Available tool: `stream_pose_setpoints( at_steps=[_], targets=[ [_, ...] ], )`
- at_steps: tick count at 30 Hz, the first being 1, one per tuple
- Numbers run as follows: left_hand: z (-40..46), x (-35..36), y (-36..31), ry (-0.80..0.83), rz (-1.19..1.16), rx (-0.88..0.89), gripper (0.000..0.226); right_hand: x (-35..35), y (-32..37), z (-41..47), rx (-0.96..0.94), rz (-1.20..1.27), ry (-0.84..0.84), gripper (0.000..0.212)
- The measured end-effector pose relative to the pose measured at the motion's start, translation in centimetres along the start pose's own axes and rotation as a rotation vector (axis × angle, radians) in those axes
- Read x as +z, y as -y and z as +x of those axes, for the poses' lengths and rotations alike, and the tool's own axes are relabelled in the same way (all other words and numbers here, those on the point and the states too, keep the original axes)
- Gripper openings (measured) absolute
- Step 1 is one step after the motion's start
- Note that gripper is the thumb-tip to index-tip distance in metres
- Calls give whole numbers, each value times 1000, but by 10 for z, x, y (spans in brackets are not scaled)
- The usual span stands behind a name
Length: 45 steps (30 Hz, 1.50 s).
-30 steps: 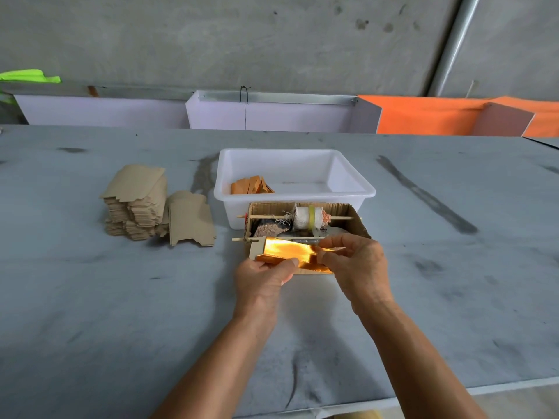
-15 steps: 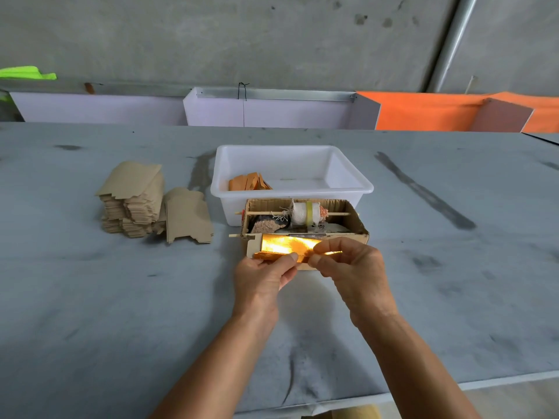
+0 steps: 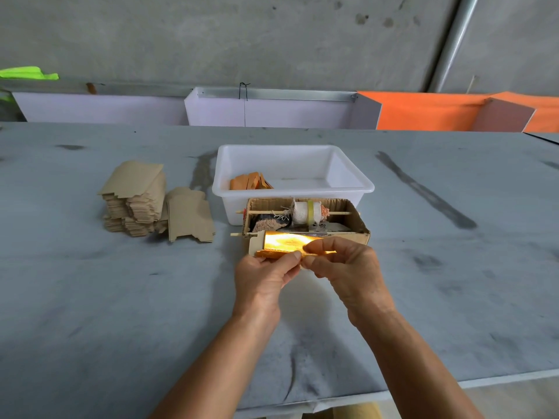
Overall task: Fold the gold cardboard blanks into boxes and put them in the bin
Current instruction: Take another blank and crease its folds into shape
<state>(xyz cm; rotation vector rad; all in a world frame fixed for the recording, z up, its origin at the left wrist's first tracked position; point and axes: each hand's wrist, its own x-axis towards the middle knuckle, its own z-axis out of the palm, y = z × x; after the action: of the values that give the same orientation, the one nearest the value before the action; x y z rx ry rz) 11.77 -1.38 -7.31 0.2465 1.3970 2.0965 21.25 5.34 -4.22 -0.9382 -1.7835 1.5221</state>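
A shiny gold cardboard blank (image 3: 284, 244) is held above the grey table, partly folded into a long narrow shape with a plain flap at its left end. My left hand (image 3: 266, 279) pinches its near edge from below. My right hand (image 3: 348, 267) pinches its right part, thumb and fingers curled over it. Just behind stands the white plastic bin (image 3: 354, 186) with folded orange-gold boxes (image 3: 251, 181) in its left corner. A stack of flat brown blanks (image 3: 136, 198) lies at the left, with a few more blanks (image 3: 189, 216) leaning beside it.
An open cardboard box (image 3: 358, 225) sits between the bin and my hands, holding a cloth-wrapped roll (image 3: 307, 211) on a wooden stick. The table's front edge (image 3: 453, 384) runs near my forearms. White and orange panels (image 3: 423, 111) line the far side.
My two hands have come closer together on the gold blank, and its right part is now covered by my right fingers. The blank stays in front of the cardboard box.
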Motion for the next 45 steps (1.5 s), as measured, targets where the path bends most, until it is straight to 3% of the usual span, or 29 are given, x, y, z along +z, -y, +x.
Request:
stream_pose_setpoints(
  at_steps=[14, 22, 27, 30, 33, 37, 42, 45],
  targets=[
    [-2, -5, -3, 73, 0, -5, 11, 0, 10, -2, 63, -63, 47, 18],
    [-5, -7, -1, 166, -119, -84, 25, -3, 22, 1, 146, -127, 110, 19],
    [-7, -2, -3, 136, -192, -159, 25, -4, 26, 3, 160, -144, 111, 21],
    [-7, 3, -3, 25, -215, -237, 11, -1, 24, 3, 166, -213, 128, 20],
    [-4, 4, 0, -75, -185, -289, 19, 2, 20, 1, 172, -274, 129, 19],
    [-4, 5, 2, -138, -202, -310, 43, 8, 12, -6, 88, -316, 45, 21],
    [-3, 9, 3, -197, -256, -274, 59, 23, 2, -23, -106, -426, -195, 26],
    [-6, 11, 4, -226, -267, -215, 58, 30, 0, -28, -80, -338, -280, 23]
  ],
)
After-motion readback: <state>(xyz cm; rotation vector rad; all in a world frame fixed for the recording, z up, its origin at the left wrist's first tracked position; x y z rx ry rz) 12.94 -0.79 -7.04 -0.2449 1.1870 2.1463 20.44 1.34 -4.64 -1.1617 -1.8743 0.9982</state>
